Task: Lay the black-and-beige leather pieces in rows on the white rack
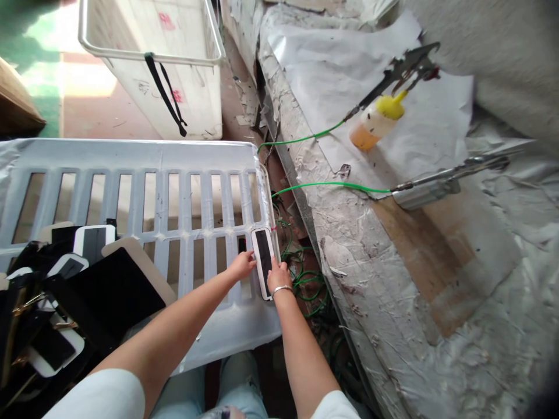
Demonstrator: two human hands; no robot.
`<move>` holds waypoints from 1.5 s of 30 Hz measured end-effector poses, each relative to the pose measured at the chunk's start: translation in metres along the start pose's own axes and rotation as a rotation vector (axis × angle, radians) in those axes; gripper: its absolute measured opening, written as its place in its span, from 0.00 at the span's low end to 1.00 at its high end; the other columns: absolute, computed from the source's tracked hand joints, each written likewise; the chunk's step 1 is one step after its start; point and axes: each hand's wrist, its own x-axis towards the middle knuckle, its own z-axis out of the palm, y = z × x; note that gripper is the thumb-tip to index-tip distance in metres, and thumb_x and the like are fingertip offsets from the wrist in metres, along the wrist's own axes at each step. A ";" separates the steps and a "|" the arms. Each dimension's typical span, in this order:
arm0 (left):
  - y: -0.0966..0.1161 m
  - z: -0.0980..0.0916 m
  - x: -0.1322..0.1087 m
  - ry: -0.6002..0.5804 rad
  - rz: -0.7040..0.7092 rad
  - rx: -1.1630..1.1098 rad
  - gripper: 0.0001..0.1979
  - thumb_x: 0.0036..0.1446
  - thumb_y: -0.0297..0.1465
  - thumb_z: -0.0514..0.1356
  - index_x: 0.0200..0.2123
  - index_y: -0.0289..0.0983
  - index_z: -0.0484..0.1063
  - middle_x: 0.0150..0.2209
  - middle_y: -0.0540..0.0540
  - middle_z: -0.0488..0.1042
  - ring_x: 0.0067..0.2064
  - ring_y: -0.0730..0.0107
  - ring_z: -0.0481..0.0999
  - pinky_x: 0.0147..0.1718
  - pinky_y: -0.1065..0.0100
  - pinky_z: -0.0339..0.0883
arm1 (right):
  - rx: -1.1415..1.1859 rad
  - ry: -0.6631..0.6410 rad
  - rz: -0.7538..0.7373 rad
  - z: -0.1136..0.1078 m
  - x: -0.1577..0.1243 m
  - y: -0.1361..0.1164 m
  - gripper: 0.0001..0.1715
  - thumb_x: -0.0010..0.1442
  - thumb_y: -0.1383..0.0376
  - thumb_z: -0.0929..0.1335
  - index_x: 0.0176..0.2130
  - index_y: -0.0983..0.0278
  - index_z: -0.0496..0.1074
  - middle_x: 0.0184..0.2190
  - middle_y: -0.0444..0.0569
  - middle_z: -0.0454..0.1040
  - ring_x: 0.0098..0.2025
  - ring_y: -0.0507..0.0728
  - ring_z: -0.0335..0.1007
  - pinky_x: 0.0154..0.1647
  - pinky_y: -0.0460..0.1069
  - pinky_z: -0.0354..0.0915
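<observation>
A narrow white-rimmed panel with a black face (263, 256) lies on the right end of a white slatted rack (131, 157). My left hand (243, 266) grips the panel's left edge with fingers curled round it. My right hand (278, 277), with a silver bracelet at the wrist, presses fingers on the panel's lower right edge. Both hands hold the same piece.
A heap of black and white panels (65, 291) fills the rack's left end. Green hoses (332, 186) run to metal spray guns (441, 183) on a paper-covered bench; another gun holds a yellow-capped bottle (376, 121). A white crate (174, 58) stands behind the rack.
</observation>
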 end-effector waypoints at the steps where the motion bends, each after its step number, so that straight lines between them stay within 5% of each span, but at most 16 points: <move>1: 0.002 -0.001 0.003 -0.005 0.007 0.049 0.23 0.51 0.26 0.57 0.52 0.30 0.65 0.43 0.38 0.73 0.42 0.62 0.72 0.42 0.66 0.64 | -0.013 -0.054 -0.021 -0.005 0.002 0.005 0.33 0.58 0.68 0.62 0.61 0.55 0.54 0.45 0.56 0.65 0.42 0.59 0.67 0.42 0.51 0.60; 5: 0.008 -0.003 0.006 -0.025 0.033 0.214 0.17 0.51 0.26 0.56 0.46 0.33 0.68 0.38 0.42 0.73 0.39 0.64 0.72 0.40 0.67 0.63 | -0.045 -0.165 -0.112 -0.016 0.010 0.017 0.35 0.58 0.67 0.63 0.62 0.52 0.51 0.41 0.52 0.68 0.39 0.56 0.69 0.38 0.47 0.60; 13: 0.025 0.007 0.007 0.029 0.053 0.440 0.10 0.54 0.29 0.53 0.38 0.30 0.68 0.40 0.37 0.70 0.41 0.62 0.71 0.39 0.66 0.64 | -0.080 -0.175 -0.158 -0.018 0.012 0.025 0.36 0.58 0.67 0.64 0.62 0.54 0.49 0.39 0.52 0.71 0.39 0.56 0.71 0.37 0.46 0.60; 19: 0.039 0.007 -0.015 0.118 0.095 0.605 0.22 0.48 0.32 0.60 0.47 0.31 0.65 0.50 0.31 0.64 0.53 0.48 0.61 0.48 0.53 0.59 | -0.173 -0.198 -0.192 -0.031 0.002 0.013 0.32 0.62 0.65 0.59 0.63 0.56 0.48 0.40 0.57 0.72 0.39 0.61 0.72 0.35 0.51 0.63; 23: 0.034 0.004 -0.035 0.144 0.079 0.670 0.33 0.45 0.36 0.62 0.56 0.37 0.58 0.52 0.38 0.64 0.52 0.55 0.63 0.48 0.58 0.61 | -0.275 -0.203 -0.179 -0.030 0.002 0.004 0.31 0.62 0.64 0.58 0.63 0.64 0.48 0.41 0.64 0.70 0.42 0.68 0.71 0.36 0.58 0.63; 25: 0.020 -0.016 -0.049 0.190 0.058 0.676 0.35 0.47 0.41 0.61 0.58 0.38 0.56 0.54 0.40 0.63 0.52 0.57 0.63 0.48 0.60 0.62 | -0.291 -0.211 -0.185 -0.025 0.010 0.003 0.30 0.63 0.63 0.56 0.63 0.62 0.47 0.44 0.64 0.68 0.42 0.67 0.71 0.37 0.58 0.63; 27: 0.003 -0.056 -0.076 0.295 0.083 0.682 0.33 0.50 0.42 0.59 0.57 0.39 0.56 0.55 0.42 0.62 0.54 0.58 0.62 0.51 0.60 0.59 | -0.261 -0.243 -0.192 -0.023 0.016 0.005 0.29 0.64 0.63 0.54 0.63 0.63 0.46 0.44 0.63 0.68 0.41 0.66 0.72 0.36 0.57 0.63; 29: -0.017 -0.115 -0.112 0.469 0.071 0.749 0.28 0.53 0.38 0.57 0.56 0.39 0.58 0.56 0.42 0.62 0.57 0.58 0.59 0.56 0.58 0.52 | -0.226 -0.252 -0.185 -0.027 0.017 0.003 0.30 0.64 0.64 0.55 0.63 0.67 0.44 0.43 0.64 0.69 0.41 0.65 0.72 0.37 0.57 0.63; 31: -0.037 -0.180 -0.145 0.626 -0.084 0.855 0.26 0.54 0.36 0.56 0.56 0.38 0.58 0.57 0.40 0.60 0.59 0.56 0.56 0.58 0.55 0.47 | -0.200 -0.218 -0.201 -0.032 0.011 -0.008 0.33 0.62 0.65 0.57 0.63 0.69 0.41 0.44 0.65 0.69 0.40 0.65 0.71 0.37 0.58 0.63; 33: -0.055 -0.238 -0.167 0.575 -0.322 0.924 0.29 0.52 0.39 0.58 0.56 0.37 0.58 0.56 0.38 0.62 0.58 0.53 0.59 0.55 0.54 0.51 | -0.146 -0.160 -0.288 -0.035 -0.005 -0.034 0.34 0.61 0.66 0.58 0.63 0.69 0.42 0.45 0.64 0.68 0.40 0.64 0.71 0.38 0.57 0.63; 35: -0.068 -0.277 -0.176 0.477 -0.384 0.920 0.24 0.49 0.37 0.61 0.50 0.37 0.65 0.47 0.38 0.70 0.50 0.52 0.68 0.47 0.56 0.59 | -0.023 -0.129 -0.429 -0.032 -0.028 -0.073 0.32 0.61 0.65 0.60 0.62 0.68 0.48 0.45 0.62 0.68 0.40 0.62 0.70 0.38 0.55 0.64; 37: -0.072 -0.293 -0.178 0.379 -0.373 0.909 0.18 0.47 0.34 0.62 0.43 0.37 0.69 0.39 0.41 0.74 0.42 0.56 0.73 0.40 0.61 0.63 | 0.164 -0.214 -0.558 -0.025 -0.052 -0.117 0.26 0.59 0.64 0.62 0.56 0.67 0.59 0.43 0.58 0.70 0.39 0.59 0.70 0.39 0.52 0.65; 40: -0.061 -0.291 -0.186 0.267 -0.255 0.894 0.12 0.49 0.31 0.60 0.40 0.39 0.70 0.39 0.45 0.74 0.41 0.63 0.73 0.37 0.68 0.63 | 0.518 -0.283 -0.702 -0.017 -0.075 -0.171 0.20 0.55 0.61 0.66 0.47 0.65 0.68 0.38 0.53 0.71 0.37 0.55 0.68 0.43 0.51 0.64; 42: -0.045 -0.281 -0.202 0.233 -0.067 0.951 0.11 0.54 0.30 0.56 0.41 0.40 0.69 0.40 0.47 0.73 0.40 0.67 0.72 0.36 0.69 0.62 | 0.795 -0.348 -0.585 -0.022 -0.077 -0.189 0.21 0.55 0.54 0.65 0.44 0.64 0.68 0.38 0.52 0.70 0.37 0.55 0.68 0.42 0.51 0.65; 45: -0.021 -0.258 -0.236 0.289 0.386 1.195 0.12 0.58 0.26 0.50 0.43 0.37 0.69 0.34 0.46 0.70 0.34 0.68 0.69 0.32 0.66 0.60 | 1.150 -0.851 -0.224 -0.046 -0.069 -0.188 0.38 0.54 0.38 0.55 0.43 0.67 0.66 0.36 0.54 0.71 0.35 0.57 0.70 0.32 0.52 0.68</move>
